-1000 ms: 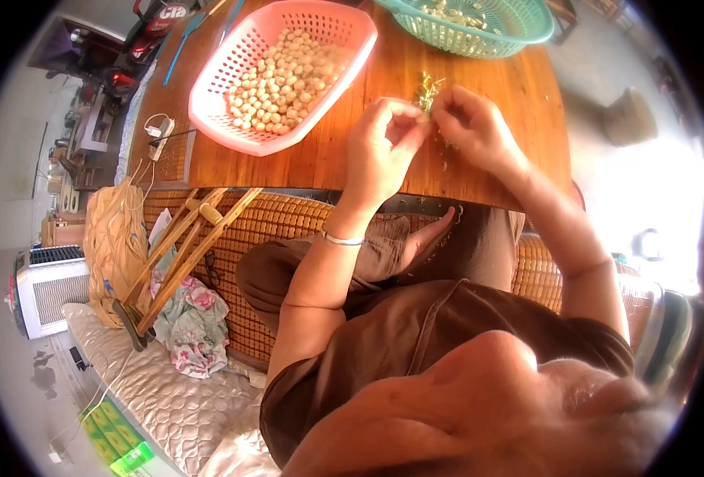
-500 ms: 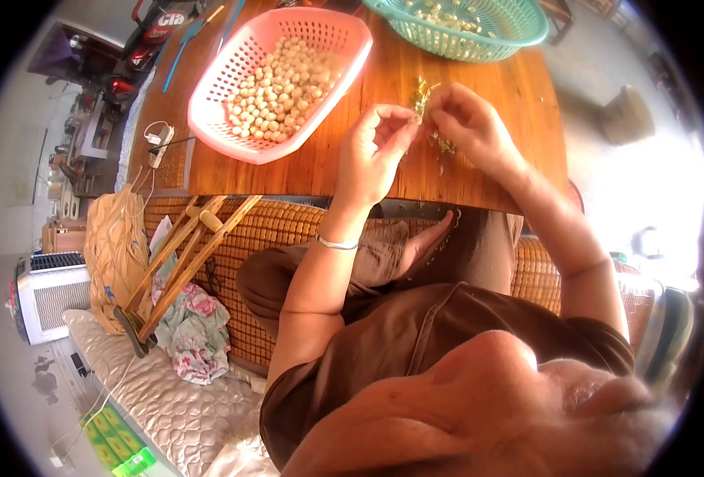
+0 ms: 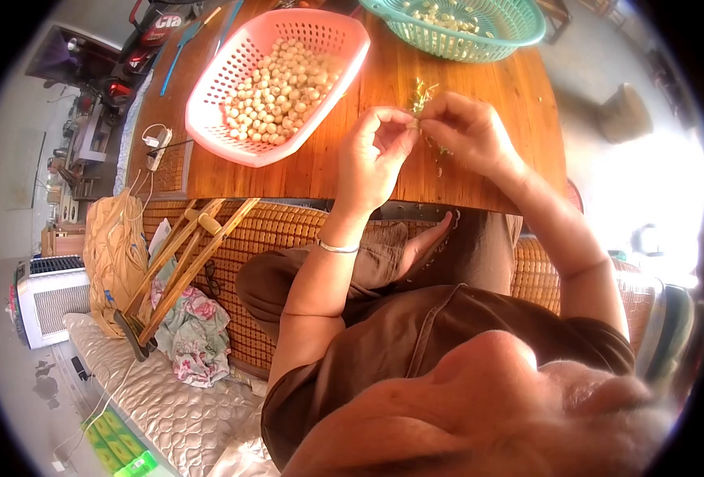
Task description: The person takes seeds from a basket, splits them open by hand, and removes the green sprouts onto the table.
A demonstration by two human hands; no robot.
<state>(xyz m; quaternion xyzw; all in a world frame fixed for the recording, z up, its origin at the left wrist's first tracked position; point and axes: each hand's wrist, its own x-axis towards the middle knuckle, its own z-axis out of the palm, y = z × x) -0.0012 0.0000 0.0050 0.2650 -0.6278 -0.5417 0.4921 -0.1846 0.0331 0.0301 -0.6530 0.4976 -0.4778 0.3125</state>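
Over the table's near edge, my left hand pinches a small pale lotus seed between thumb and forefinger. My right hand meets it from the other side, its thumb and fingers closed at the same seed; the fingertips hide much of it. Just beyond the fingers lies a little pile of thin green-yellow shoots, with more green bits partly under my right hand. To the left stands a pink perforated basket holding many round cream-coloured lotus seeds. A green basket at the back holds pale seed pieces.
The wooden table ends just in front of my lap. A power strip with cables lies at its left edge. Wooden crutches lean on the bench beside a floral cloth. A stool stands right of the table.
My right fingertips have come down slightly, from beside the green shoots to the seed in my left fingers. My left hand has barely moved.
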